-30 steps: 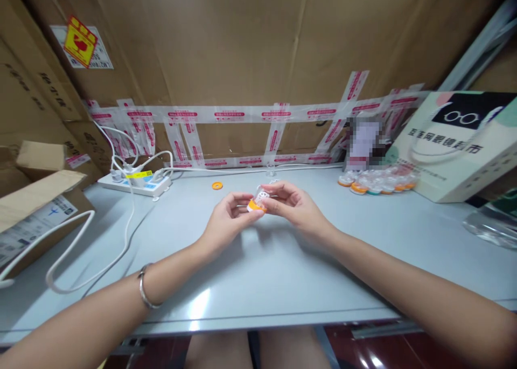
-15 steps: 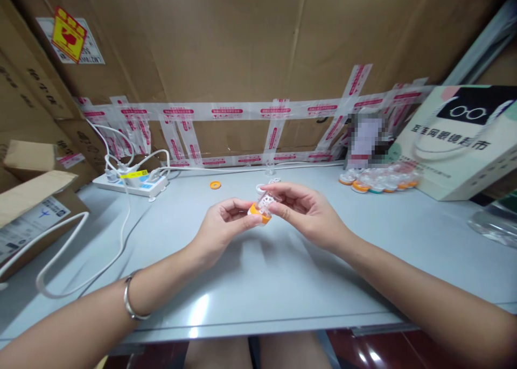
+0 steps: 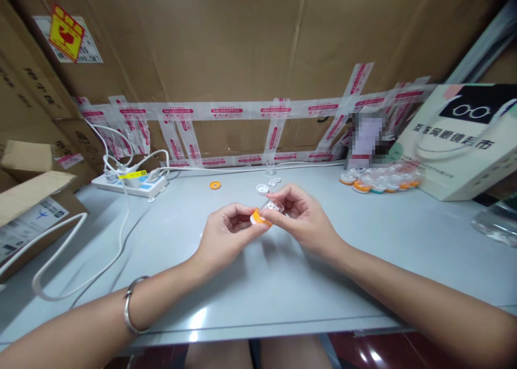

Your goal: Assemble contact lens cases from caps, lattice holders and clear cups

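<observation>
A small clear plastic container with an orange and white base [image 3: 258, 217] is held between both hands over the middle of the table. My left hand [image 3: 226, 231] pinches the base between thumb and fingers. From the other side my right hand [image 3: 302, 215] grips the clear part [image 3: 273, 204], thumb in front, near the orange rim. White pieces show through the clear wall, blurred. Just beyond the hands lie a white ring-shaped piece [image 3: 262, 189] and small white patterned pieces [image 3: 275, 182]. Farther left rests an orange ring [image 3: 215, 185].
A clear piece [image 3: 270, 169] sits near the cardboard at the back. Several clear containers with coloured bases [image 3: 382, 185] line up at right, beside a paper bag [image 3: 452, 143]. On the left are a power strip [image 3: 129, 185], a loose white cable [image 3: 121, 234] and an opened carton [image 3: 44, 218].
The container has tipped over to the right, its clear end now lower and toward my right hand. My right hand has shifted slightly, leaving the white ring fully in view.
</observation>
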Demonstrator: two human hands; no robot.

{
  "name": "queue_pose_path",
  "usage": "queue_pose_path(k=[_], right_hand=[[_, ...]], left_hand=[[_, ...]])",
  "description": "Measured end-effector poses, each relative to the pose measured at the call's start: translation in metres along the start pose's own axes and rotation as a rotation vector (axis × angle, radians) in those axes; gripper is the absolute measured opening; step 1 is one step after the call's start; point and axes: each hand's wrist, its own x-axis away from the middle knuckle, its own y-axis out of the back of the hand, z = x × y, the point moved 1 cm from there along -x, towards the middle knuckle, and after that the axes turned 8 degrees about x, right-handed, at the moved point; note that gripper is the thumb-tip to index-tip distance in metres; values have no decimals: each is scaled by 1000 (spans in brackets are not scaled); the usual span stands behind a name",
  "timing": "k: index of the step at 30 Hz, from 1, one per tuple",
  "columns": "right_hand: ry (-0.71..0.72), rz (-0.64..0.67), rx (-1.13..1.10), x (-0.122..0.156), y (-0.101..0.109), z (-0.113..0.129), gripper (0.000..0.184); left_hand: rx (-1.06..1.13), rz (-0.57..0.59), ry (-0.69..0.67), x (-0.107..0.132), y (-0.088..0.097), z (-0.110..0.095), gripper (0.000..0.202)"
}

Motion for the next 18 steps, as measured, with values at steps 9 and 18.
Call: queue_pose_path(k=[9,18], right_hand=[[-94,105,-298,-5,-1,4,34],[-162,-13,-267,-3,-9,-4,35]], left_hand=[[164,58,21,-8,10,2,25],[26,-33,-26,-2,2,-1,29]])
